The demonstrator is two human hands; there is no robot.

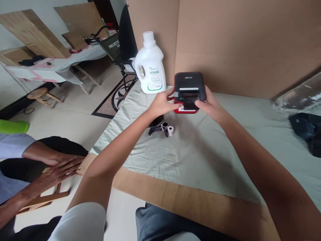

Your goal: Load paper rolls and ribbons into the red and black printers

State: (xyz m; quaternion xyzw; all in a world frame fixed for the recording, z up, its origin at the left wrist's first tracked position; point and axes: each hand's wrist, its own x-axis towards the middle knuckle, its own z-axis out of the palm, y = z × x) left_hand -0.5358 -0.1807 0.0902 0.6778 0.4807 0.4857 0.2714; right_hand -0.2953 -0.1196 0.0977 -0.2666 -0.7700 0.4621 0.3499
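Note:
A black and red device (189, 85), boxy with rounded corners, is held up above the green cloth (200, 144) near the cardboard wall. My left hand (164, 103) grips its left side, thumb at the lower front edge. On the other side, my right hand (210, 103) is closed round the right edge, with the thumb on a dark flap or strip (190, 101) at the front. Below and left of the device, a small white roll (170, 130) lies on the cloth beside a crumpled dark item (155, 130).
A white detergent bottle (151, 67) stands at the back left against the cardboard (245, 47). Clear plastic packaging (298, 95) and a black object (307, 130) lie at the right. Another person's hands (62, 167) rest by the table's left corner.

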